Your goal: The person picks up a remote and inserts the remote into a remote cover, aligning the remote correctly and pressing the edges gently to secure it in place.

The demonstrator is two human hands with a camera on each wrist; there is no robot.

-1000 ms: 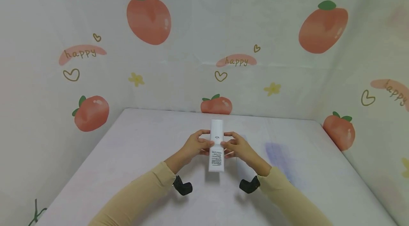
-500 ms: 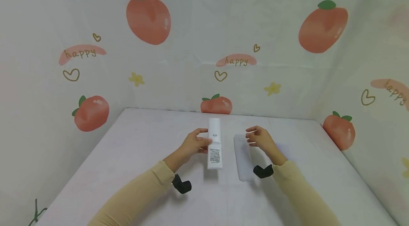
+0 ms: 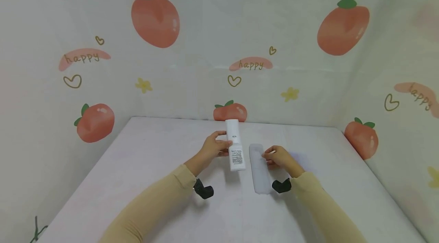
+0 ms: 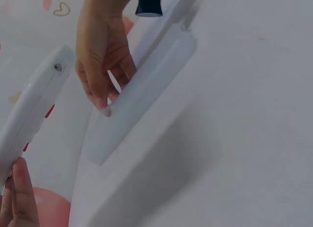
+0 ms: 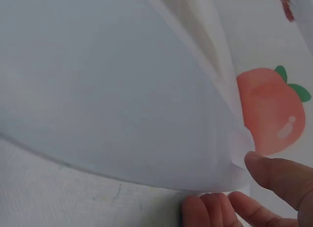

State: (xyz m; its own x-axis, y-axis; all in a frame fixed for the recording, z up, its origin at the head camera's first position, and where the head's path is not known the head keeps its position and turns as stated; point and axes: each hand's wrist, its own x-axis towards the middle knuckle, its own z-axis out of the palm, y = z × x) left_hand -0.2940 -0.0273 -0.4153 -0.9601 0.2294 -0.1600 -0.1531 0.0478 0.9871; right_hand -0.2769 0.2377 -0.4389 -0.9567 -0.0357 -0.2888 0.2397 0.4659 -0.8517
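So the left hand [image 3: 214,147] has the white device [image 3: 236,151] up off the table [image 3: 154,147], thumb on the near face, fingers at its left edge, opened only about as wide as the grip needs. Right hand [image 3: 279,157] is pinching the edge of the frosted sleeve [image 3: 260,176] just beside it, thumb on top, fingertips below, barely any gap. Can't tell if the sleeve's fully flat.

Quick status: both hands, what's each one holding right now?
Left hand: closed, holding the white remote control.
Right hand: closed, pinching the edge of the translucent sleeve.
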